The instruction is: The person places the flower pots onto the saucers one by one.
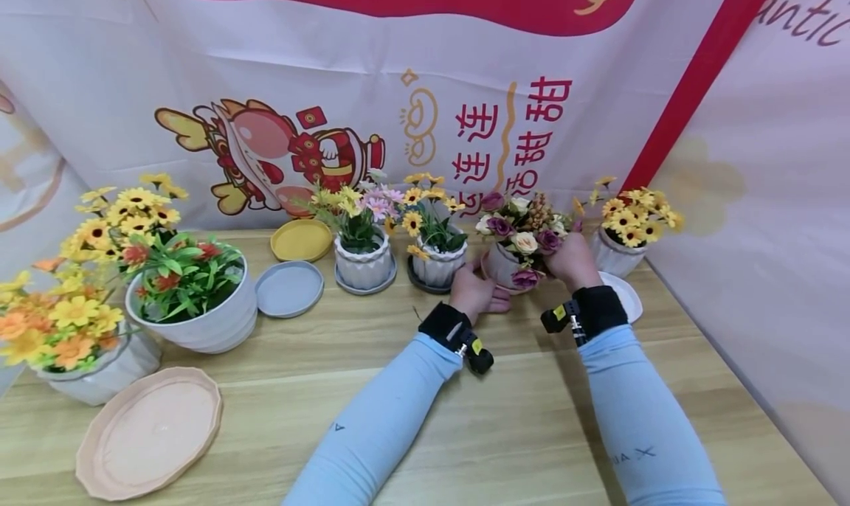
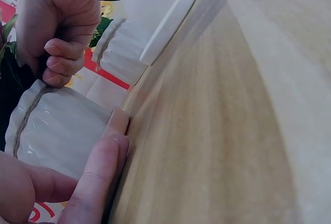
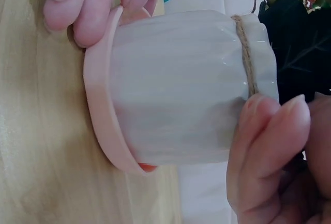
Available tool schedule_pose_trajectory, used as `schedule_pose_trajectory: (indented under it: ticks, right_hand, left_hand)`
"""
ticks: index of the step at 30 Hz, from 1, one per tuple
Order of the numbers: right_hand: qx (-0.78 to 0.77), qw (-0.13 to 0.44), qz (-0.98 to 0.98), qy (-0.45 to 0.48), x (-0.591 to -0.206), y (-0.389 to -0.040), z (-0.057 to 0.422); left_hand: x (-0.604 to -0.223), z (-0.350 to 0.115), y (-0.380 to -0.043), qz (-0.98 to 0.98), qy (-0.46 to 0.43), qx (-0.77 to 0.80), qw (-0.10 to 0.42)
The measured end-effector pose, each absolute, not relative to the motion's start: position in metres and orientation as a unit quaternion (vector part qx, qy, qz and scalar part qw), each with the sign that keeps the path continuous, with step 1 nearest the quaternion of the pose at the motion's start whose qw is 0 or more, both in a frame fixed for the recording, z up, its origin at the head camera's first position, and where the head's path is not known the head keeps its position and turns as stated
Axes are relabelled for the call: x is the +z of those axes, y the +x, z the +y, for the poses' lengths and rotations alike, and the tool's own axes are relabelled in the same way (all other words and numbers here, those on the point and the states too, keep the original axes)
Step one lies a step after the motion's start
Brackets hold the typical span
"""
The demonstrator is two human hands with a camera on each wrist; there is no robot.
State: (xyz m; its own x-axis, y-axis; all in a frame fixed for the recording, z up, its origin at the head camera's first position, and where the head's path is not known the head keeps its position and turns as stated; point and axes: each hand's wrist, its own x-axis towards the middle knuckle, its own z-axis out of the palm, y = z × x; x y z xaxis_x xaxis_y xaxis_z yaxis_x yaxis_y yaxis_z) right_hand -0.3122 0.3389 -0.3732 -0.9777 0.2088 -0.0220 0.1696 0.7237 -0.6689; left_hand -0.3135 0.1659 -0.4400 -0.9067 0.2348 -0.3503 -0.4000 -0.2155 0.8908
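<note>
A white ribbed pot (image 3: 176, 89) with twine below its rim carries purple and cream artificial roses (image 1: 524, 242). It stands in a pink saucer (image 3: 99, 94) on the wooden table. My right hand (image 1: 572, 261) grips the pot's upper rim, its fingertips curled against the twine in the right wrist view. Low on the other side, my left hand (image 1: 473, 293) holds the saucer's edge between thumb and fingers. Some of the left fingers are hidden behind the pot and saucer in the wrist views.
Flanking the rose pot are a yellow daisy pot (image 1: 438, 259) on a dark saucer and another yellow-flowered pot (image 1: 619, 249) by a white saucer (image 1: 624, 296). Leftward are a pink-flowered pot (image 1: 364, 262), blue-grey saucer (image 1: 289, 289), yellow saucer (image 1: 301, 240), large pots and a big pink saucer (image 1: 151, 432).
</note>
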Motion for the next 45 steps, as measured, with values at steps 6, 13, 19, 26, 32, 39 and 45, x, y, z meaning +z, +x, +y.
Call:
schedule_pose_trajectory:
  ticks: [6, 13, 19, 26, 32, 39, 45]
  right_hand:
    - [0.364, 0.047, -0.925, -0.094, -0.372, -0.308, 0.330]
    - [0.499, 0.004, -0.863, -0.084, -0.361, -0.291, 0.325]
    - [0.568, -0.005, -0.820, -0.074, -0.345, -0.270, 0.341]
    - [0.555, 0.039, -0.827, -0.084, -0.323, -0.244, 0.354]
    - [0.547, 0.062, -0.834, -0.052, -0.304, -0.225, 0.343]
    - [0.525, 0.067, -0.848, -0.020, -0.299, -0.204, 0.306]
    - [0.509, 0.048, -0.858, 0.046, -0.307, -0.197, 0.259]
  left_hand:
    - [-0.434, 0.154, -0.312, 0.590, -0.070, 0.776, 0.211]
    - [-0.430, 0.146, -0.310, 0.592, -0.058, 0.776, 0.209]
    - [-0.418, 0.137, -0.298, 0.632, -0.012, 0.743, 0.221]
    - [-0.389, 0.094, -0.280, 0.722, 0.092, 0.651, 0.216]
    - [-0.365, 0.034, -0.255, 0.751, 0.152, 0.623, 0.157]
    - [-0.356, -0.043, -0.221, 0.789, 0.126, 0.589, 0.123]
    - [-0.350, -0.084, -0.197, 0.810, 0.110, 0.566, 0.110]
